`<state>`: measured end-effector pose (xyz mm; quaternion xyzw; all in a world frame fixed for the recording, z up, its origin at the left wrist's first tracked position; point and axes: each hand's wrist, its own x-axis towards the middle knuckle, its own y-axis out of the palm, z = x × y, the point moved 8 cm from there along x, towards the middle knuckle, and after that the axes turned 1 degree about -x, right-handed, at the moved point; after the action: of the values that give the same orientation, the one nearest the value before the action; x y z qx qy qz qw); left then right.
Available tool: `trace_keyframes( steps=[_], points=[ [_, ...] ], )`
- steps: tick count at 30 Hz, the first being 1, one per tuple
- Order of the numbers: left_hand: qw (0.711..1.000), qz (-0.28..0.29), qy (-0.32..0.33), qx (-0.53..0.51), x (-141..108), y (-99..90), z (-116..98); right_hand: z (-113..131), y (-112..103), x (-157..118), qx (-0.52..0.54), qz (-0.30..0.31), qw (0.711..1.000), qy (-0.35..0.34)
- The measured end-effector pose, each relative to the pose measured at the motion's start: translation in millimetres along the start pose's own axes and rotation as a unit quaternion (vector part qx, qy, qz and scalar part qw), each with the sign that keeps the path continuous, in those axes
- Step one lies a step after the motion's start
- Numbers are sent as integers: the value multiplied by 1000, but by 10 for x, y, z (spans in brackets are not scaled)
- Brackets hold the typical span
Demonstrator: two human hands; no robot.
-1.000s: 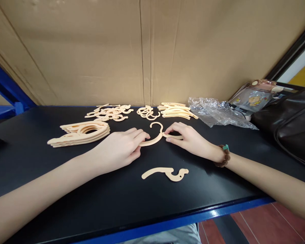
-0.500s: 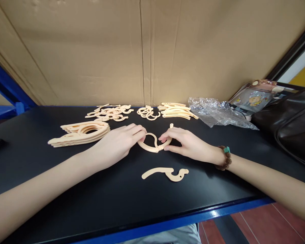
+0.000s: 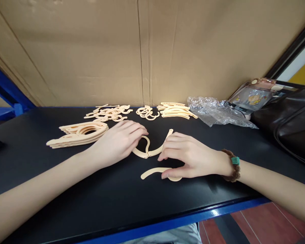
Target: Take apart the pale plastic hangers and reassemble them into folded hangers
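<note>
A partly joined cream plastic folding hanger point(image 3: 156, 150), with two curved arms and a thin hook loop, lies on the black table in front of me. My left hand point(image 3: 120, 140) is closed on its left end, the fingertips partly hidden. My right hand point(image 3: 190, 154) hovers over the right side, fingers and thumb apart. Beneath its thumb lies a second hanger section point(image 3: 152, 171), a curved arm with a rounded piece partly covered by the hand. To the left of my left hand sits a stack of hangers point(image 3: 76, 137).
Toward the back of the table point(image 3: 112, 210) are piles of curved pieces point(image 3: 106, 112), ring-like hooks point(image 3: 147, 113) and flat arms point(image 3: 176, 111). Crumpled clear plastic bags point(image 3: 216, 112) lie right of them. A dark leather bag point(image 3: 287, 118) and a clear pouch point(image 3: 254, 98) stand at the right.
My right hand has let go of the right arm of the hanger and moved nearer me, over the loose section. The joined hanger has shifted slightly left and toward me with my left hand.
</note>
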<state>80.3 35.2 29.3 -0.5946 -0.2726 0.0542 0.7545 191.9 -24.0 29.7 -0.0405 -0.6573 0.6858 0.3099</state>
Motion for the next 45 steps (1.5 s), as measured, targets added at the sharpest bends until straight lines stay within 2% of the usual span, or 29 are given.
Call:
trace_keyframes(
  steps=[4, 7, 12, 20, 25, 31, 40, 43, 45],
  points=[
    [994, 37, 30, -100, -5, 74, -202, 23, 74, -4, -33, 45, 998, -6],
    [988, 59, 41, -136, -16, 105, -289, 1, 79, -11, -31, 72, 997, 5],
    [990, 50, 50, -121, -18, 57, -312, -143, 32, -32, -19, 93, 995, 32],
    [996, 12, 62, -61, -22, -15, -369, -434, 27, -67, -6, 90, 992, 92],
    [999, 0, 6, -31, -58, 16, -305, -473, 2, -74, -23, 86, 990, 113],
    [993, 4, -89, -82, -33, 85, -183, -576, -4, -110, 8, 70, 982, 177],
    [959, 75, -175, -211, -28, 198, -120, -641, 4, -140, 12, 33, 980, 198],
    [949, 113, -182, -229, -41, 221, -162, -681, 32, -158, 38, 34, 974, 219],
    [954, 120, -170, -215, -36, 209, -209, -690, 34, -159, 50, 32, 971, 230]
  ],
)
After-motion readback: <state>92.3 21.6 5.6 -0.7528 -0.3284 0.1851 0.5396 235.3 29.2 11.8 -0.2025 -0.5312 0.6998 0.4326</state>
